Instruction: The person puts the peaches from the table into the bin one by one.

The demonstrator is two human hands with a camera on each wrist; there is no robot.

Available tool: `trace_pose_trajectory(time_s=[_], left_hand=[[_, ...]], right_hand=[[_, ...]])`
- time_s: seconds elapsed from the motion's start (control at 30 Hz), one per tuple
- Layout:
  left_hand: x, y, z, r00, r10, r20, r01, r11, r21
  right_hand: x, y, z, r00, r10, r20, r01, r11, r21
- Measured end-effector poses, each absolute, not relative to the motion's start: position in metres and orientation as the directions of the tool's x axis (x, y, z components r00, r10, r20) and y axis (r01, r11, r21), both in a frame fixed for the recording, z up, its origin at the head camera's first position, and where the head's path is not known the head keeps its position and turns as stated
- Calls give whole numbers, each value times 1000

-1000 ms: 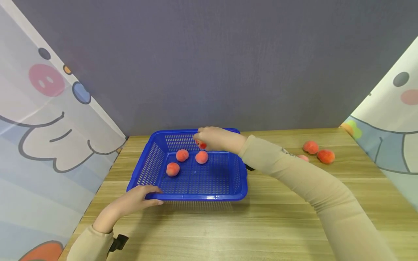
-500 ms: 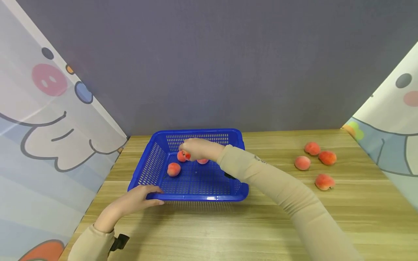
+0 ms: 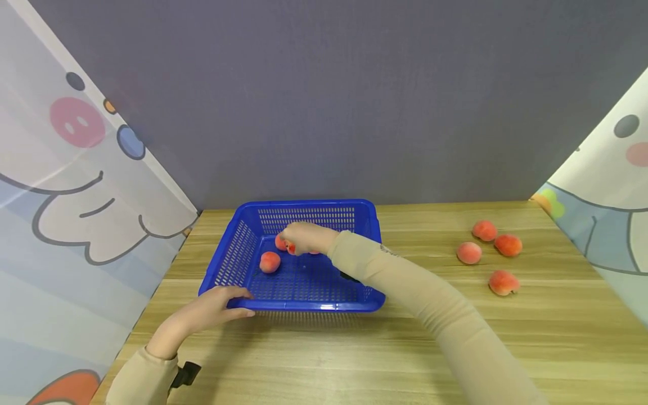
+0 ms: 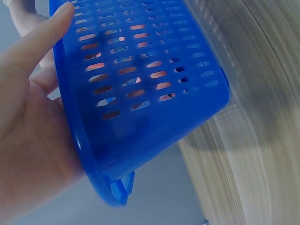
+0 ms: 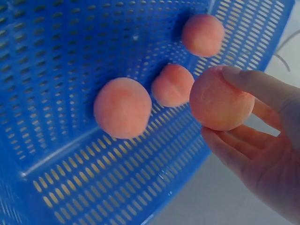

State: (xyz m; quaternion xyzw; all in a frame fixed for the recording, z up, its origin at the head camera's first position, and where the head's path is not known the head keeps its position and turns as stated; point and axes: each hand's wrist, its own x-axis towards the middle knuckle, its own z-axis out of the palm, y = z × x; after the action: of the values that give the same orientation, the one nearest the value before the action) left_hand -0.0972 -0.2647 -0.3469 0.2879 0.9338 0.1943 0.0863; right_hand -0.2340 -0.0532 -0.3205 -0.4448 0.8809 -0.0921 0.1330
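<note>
A blue plastic basket (image 3: 304, 306) with slotted walls stands on the wooden table. My left hand (image 3: 215, 309) grips its near-left rim, fingers over the edge and thumb (image 4: 51, 30) along the outer wall. Inside the basket, my right hand (image 5: 267, 136) holds a peach (image 5: 221, 99) between thumb and fingers. Three other peaches lie on the basket floor: one near the left hand (image 3: 270, 262), one in the middle (image 5: 172, 85) and one large in the right wrist view (image 5: 123, 108). My right hand partly covers some of them in the head view.
Several more peaches lie on the table right of the basket, among them a pale one (image 3: 469, 253) and one nearer me (image 3: 503, 283). A grey panel (image 3: 354, 101) rises behind the table. Cartoon-printed sheets (image 3: 76, 169) flank both sides.
My right hand has moved left and lower into the basket with the peach, then slightly right. The sleeve has uncovered peaches on the right. My left hand stays on the rim.
</note>
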Motion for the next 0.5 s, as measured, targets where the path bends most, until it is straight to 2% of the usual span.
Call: trace_pose_trajectory(time_s=[0.17,0.27,0.43,0.5], left_hand=[[-97,-265,-347,-818,574,-38,510,754,414],[-97,-265,-348,-818,574,-34,511,754,413],[-97,-265,-348,-821,570,-35,509,758,407],[-97,-265,-348,-823,567,-38,505,760,409]], right_hand=[[-231,-55,-330,-593,-781,-197,-743,625,-240],[-230,-56,-336,-607,-767,-210,-718,642,-269],[-229,-57,-346,-657,-715,-239,-604,689,-399],[-229,-59,-351,-691,-658,-299,-450,715,-535]])
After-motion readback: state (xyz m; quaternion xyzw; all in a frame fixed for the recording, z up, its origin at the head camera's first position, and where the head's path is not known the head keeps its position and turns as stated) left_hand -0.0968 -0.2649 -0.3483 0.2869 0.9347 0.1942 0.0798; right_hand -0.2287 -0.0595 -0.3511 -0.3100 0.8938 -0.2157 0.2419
